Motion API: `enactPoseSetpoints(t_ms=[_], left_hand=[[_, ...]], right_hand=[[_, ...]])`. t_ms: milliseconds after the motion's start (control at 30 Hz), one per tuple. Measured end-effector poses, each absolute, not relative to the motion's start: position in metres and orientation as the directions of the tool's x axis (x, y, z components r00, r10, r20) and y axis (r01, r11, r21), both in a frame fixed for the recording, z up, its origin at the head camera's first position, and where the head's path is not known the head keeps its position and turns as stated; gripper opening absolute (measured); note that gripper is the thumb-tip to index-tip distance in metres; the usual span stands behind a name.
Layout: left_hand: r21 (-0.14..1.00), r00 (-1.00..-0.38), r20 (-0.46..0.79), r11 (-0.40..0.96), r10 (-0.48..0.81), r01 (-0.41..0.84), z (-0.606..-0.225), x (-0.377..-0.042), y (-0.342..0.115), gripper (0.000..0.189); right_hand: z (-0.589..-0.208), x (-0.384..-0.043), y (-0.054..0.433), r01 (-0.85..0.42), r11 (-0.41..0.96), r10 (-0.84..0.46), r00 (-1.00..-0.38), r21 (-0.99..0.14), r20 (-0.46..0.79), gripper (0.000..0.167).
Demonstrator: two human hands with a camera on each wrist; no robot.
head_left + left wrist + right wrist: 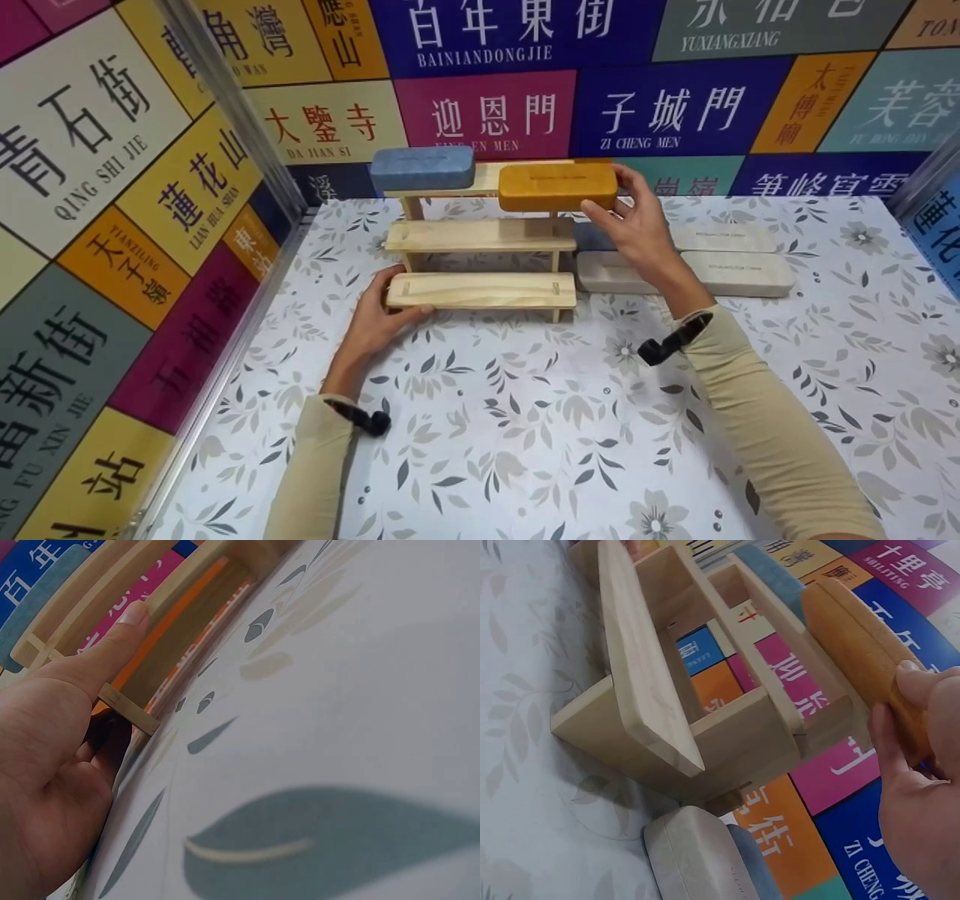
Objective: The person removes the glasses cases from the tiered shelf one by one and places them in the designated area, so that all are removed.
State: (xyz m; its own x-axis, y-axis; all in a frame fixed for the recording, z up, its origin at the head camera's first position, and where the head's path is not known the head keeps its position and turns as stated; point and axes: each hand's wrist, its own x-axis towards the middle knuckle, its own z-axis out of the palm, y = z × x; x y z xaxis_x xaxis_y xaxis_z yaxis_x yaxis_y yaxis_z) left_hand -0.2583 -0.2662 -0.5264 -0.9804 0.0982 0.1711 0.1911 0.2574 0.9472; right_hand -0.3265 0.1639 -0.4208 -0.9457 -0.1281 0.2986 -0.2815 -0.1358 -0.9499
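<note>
A three-tier wooden display rack (480, 234) stands on the table, its steps rising toward the back. My left hand (381, 313) grips the left end of its lowest shelf, with the thumb along the front edge, as the left wrist view (67, 720) also shows. At the top tier's right end, my right hand (637, 223) holds an orange glasses case (556, 187) by its right end, thumb in front. In the right wrist view the orange case (862, 645) overlaps the top shelf's edge. A blue glasses case (424, 168) lies on the top tier's left end. The two lower shelves are bare.
Right of the rack lie pale glasses cases (739, 274) in two rows, with a blue-grey one (592, 237) in the back row partly hidden by my right hand. A floral cloth (510, 420) covers the table. Printed panels (487, 112) stand behind and at both sides.
</note>
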Motion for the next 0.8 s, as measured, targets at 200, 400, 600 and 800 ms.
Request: enactPoseSetpoints(t_ms=[200,400,600,800], left_hand=[[0.950,-0.982,0.161,0.254,0.102,0.183,-0.526,-0.257,-0.266,0.087],[0.951,-0.983,0.156,0.255,0.096,0.176,-0.526,-0.257,-0.265,0.088],[0.948,-0.983,0.160,0.262,0.092,0.178,-0.527,-0.256,-0.264,0.088],[0.947,-0.985,0.153,0.273,0.079,0.169,-0.526,-0.257,-0.265,0.089]], right_hand=[[-0.425,-0.312,0.180,-0.268,-0.185,-0.123,-0.948,-0.945,0.293,0.068],[-0.438,-0.299,0.199,-0.248,-0.161,-0.128,-0.955,-0.955,0.269,0.066],[-0.452,-0.287,0.216,-0.218,-0.151,-0.112,-0.965,-0.964,0.236,0.069],[-0.460,-0.282,0.230,-0.203,-0.163,-0.098,-0.971,-0.966,0.220,0.073]])
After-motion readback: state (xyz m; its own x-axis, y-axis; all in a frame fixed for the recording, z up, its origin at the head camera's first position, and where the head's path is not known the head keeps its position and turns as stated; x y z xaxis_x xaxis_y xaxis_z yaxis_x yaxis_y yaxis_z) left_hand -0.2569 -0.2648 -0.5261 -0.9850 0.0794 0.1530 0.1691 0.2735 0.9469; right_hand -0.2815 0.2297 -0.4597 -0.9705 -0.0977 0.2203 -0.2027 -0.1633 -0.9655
